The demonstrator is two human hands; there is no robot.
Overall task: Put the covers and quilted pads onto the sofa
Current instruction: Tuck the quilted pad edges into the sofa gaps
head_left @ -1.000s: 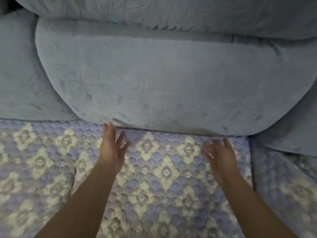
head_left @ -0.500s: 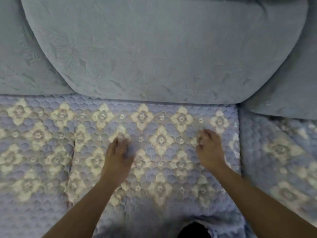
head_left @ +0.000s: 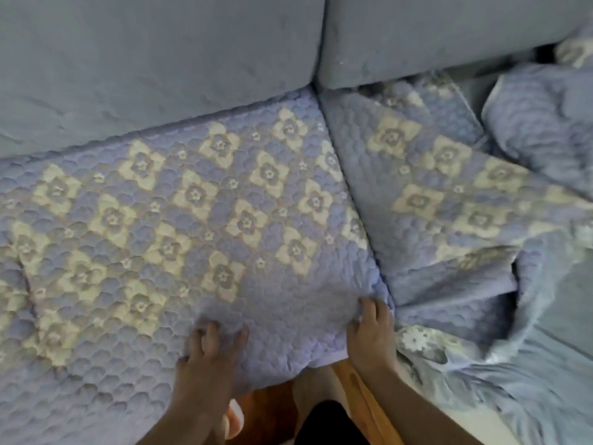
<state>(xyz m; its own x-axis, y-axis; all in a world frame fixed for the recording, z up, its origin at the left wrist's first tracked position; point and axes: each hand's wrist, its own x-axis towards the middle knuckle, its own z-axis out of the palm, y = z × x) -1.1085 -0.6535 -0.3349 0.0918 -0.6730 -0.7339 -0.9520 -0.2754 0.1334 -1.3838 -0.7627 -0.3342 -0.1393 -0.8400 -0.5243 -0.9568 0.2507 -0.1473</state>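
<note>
The quilted pad [head_left: 199, 220] lies flat across the sofa seat, its far edge against the grey back cushion [head_left: 154, 62]. At the pad's near edge the left hand [head_left: 208, 358] rests with fingers spread and lightly bent on the fabric, while the right hand [head_left: 372, 335] curls its fingers around the pad's near right corner. Right of the pad, a second quilted pad [head_left: 433, 194] lies rumpled beside a crumpled cover [head_left: 526, 380].
</note>
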